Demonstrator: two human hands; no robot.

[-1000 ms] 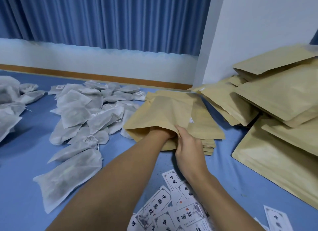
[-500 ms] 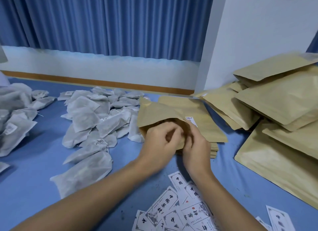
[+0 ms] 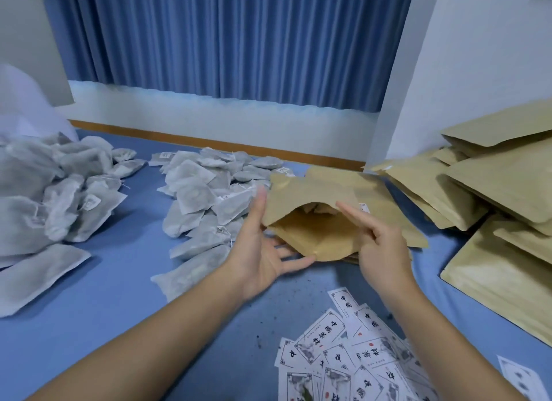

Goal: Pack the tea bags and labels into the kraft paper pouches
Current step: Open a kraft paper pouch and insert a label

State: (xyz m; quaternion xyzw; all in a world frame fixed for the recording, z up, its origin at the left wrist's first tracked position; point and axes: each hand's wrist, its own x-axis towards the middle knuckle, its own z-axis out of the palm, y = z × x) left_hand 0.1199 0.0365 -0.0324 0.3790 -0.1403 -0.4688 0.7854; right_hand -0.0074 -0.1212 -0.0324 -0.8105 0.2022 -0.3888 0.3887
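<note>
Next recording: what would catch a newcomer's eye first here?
The kraft pouch at centre, its mouth held wide between the left hand and the right hand. Heaps of grey tea bags lie to its left; printed labels fan out at the bottom, and more pouches pile up on the right.

Both our forearms reach in bare from below and converge ahead of us. Our left hand point(image 3: 263, 251) is turned palm up and inward, fingers straight and spread, thumb standing upright. Its fingertips touch the lower lip of the kraft paper pouch point(image 3: 313, 191), and the thumb lies against the pouch's left edge. Our right hand point(image 3: 383, 251) shows its back, index finger stretched straight toward the left thumb, the other fingers curled round the pouch's right edge.
</note>
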